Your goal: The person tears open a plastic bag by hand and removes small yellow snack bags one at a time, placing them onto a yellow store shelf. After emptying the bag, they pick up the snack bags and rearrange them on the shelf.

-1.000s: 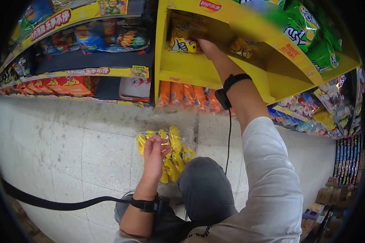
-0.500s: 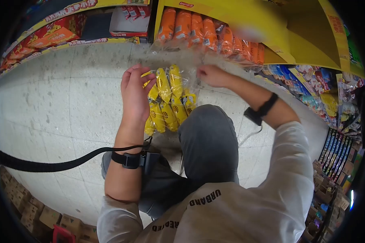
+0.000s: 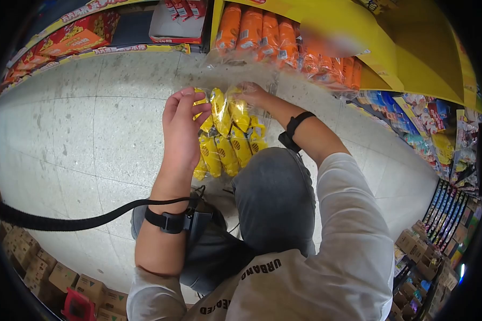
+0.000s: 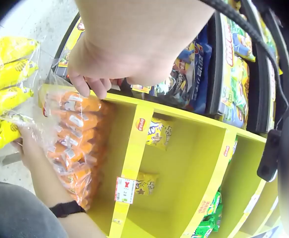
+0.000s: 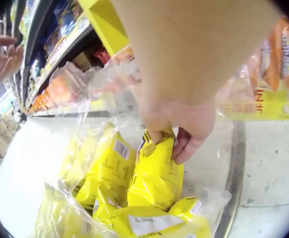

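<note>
Right hand [image 5: 186,124] is in at the clear plastic bag [image 5: 219,198], thumb and fingers pinching the top end of one yellow pack [image 5: 154,176]. That pack sits among its neighbours, one with a barcode label [image 5: 107,171] just beside it and another [image 5: 149,223] lying across its lower end, so it isn't out of the bag. Can't tell if its weight is off the others. Left hand [image 3: 182,125] is up by the other side of the bag, fingers loosely bent and apart, nothing in it; no contact with a pack that I can see. The bag is on the tiled floor [image 3: 128,120], in front of the person's knee [image 3: 273,192], with yellow packs [image 3: 227,155] in two rough rows. Exact count no good, the hands and film glare cover some. Progress as it lies: most of the yellow packs in view are in the bag, with only two on the yellow shelf unit [image 4: 184,173], one nearer [image 4: 157,133] and one farther along [image 4: 146,183], apart from each other in the same compartment. Can't confirm they're the same product as the bagged ones. So my read is early stage, one pack in hand and the bulk in the bag. Orange packs [image 3: 251,32] sit in clear film at the foot of the unit, near the bag, neither hand on them.
</note>
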### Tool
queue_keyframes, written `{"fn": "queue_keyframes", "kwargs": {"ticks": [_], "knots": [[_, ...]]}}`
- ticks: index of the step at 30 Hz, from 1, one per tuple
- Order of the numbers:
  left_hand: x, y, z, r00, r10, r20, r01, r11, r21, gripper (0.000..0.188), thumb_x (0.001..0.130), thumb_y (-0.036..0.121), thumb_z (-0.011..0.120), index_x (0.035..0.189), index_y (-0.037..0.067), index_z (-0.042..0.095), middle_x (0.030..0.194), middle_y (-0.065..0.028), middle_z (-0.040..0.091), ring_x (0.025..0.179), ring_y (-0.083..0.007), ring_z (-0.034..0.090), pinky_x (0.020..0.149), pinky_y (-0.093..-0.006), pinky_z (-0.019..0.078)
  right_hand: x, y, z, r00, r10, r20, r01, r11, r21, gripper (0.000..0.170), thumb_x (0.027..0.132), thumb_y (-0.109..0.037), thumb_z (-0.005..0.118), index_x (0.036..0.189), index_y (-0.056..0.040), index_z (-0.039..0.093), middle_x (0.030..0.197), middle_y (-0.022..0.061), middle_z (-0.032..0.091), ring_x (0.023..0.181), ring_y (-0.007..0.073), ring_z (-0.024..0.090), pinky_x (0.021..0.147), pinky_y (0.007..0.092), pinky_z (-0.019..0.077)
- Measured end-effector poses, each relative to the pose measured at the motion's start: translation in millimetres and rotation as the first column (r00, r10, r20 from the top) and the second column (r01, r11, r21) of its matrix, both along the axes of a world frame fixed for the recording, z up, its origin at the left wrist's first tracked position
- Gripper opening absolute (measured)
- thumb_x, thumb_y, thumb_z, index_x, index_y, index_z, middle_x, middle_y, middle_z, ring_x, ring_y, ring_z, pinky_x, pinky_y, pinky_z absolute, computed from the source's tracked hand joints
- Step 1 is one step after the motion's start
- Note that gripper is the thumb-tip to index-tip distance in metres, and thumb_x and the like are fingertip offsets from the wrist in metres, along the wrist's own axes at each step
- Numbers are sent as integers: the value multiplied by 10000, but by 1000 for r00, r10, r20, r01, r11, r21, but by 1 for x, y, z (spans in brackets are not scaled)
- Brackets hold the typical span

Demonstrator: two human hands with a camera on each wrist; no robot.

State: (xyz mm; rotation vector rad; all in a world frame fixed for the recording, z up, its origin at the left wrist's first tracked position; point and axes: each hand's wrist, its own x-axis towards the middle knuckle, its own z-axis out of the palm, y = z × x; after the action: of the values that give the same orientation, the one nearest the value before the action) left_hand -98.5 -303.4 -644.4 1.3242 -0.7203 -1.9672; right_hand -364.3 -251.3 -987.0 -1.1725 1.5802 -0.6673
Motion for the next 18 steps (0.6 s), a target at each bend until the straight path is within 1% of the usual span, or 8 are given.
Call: {"fn": "queue_keyframes", "kwargs": {"ticks": [1, 3, 5, 7, 9, 13, 15, 18], "knots": [[1, -1, -1, 1000, 3, 1, -3, 1000, -4, 346, 956, 211, 549, 1225, -1, 496, 1124, -118, 590, 958, -211, 598, 904, -355, 498, -4, 3, 22, 1000, 1, -1, -1, 1000, 0, 559, 863, -340, 736, 1282, -14, 562, 1106, 144, 662, 744, 208, 645, 652, 322, 546], [4, -2, -4, 1000, 10, -4, -10, 1000, -8, 348, 955, 215, 549, 1224, -1, 496, 1125, -120, 589, 957, -214, 599, 908, -359, 498, -20, 18, 73, 978, -3, -207, 19, 997, 77, 564, 811, -390, 763, 1211, -17, 622, 938, 173, 689, 904, 241, 674, 691, 379, 549], [4, -4, -1, 1000, 11, -21, -11, 1000, -19, 350, 955, 218, 550, 1222, -1, 496, 1125, -122, 588, 956, -217, 601, 911, -363, 498, -37, 34, 96, 982, -164, -93, 181, 960, 215, 454, 872, -267, 700, 1238, -17, 602, 984, 140, 683, 907, 221, 674, 716, 365, 553], [3, -5, 3, 1000, 5, -24, -5, 1000, -10, 348, 951, 223, 556, 1208, -5, 497, 1125, -124, 586, 962, -218, 599, 918, -367, 498, -52, 83, 130, 804, -569, 173, 560, 822, 102, 396, 916, -179, 647, 1275, -24, 581, 1063, 100, 674, 925, 188, 665, 714, 338, 554], [2, -8, 3, 999, -31, -38, 31, 999, -8, 342, 947, 226, 562, 1202, 7, 501, 1126, -120, 586, 985, -219, 596, 927, -372, 494, -55, 106, 185, 743, -665, 69, 658, 746, 103, 373, 945, -120, 597, 1306, -31, 562, 1162, 82, 651, 958, 163, 649, 735, 309, 549], [-5, -4, -7, 973, -232, 18, 232, 972, -40, 315, 942, 247, 573, 1184, 56, 508, 1146, -102, 584, 1079, -220, 578, 948, -384, 479, -82, 139, 265, 717, -695, 47, 697, 717, -21, 349, 951, -126, 597, 1286, -29, 578, 1174, 78, 648, 982, 152, 633, 798, 298, 531], [-12, 1, -18, 939, -333, 82, 339, 937, -79, 430, 928, 279, 631, 1271, 62, 488, 1233, -102, 571, 1176, -243, 545, 984, -409, 456, -90, 136, 312, 829, -545, 129, 557, 826, -92, 312, 941, -72, 572, 1248, -32, 603, 1179, 69, 650, 989, 157, 627, 851, 304, 513], [-21, 19, -17, 834, -521, 182, 548, 742, -387, 717, 829, 270, 790, 1380, 6, 414, 1340, -142, 515, 1242, -261, 504, 1027, -400, 432, -78, 114, 383, 956, -280, 89, 289, 949, -127, 335, 888, 23, 540, 1207, -29, 625, 1227, 77, 635, 1101, 183, 596, 929, 312, 481]]}}
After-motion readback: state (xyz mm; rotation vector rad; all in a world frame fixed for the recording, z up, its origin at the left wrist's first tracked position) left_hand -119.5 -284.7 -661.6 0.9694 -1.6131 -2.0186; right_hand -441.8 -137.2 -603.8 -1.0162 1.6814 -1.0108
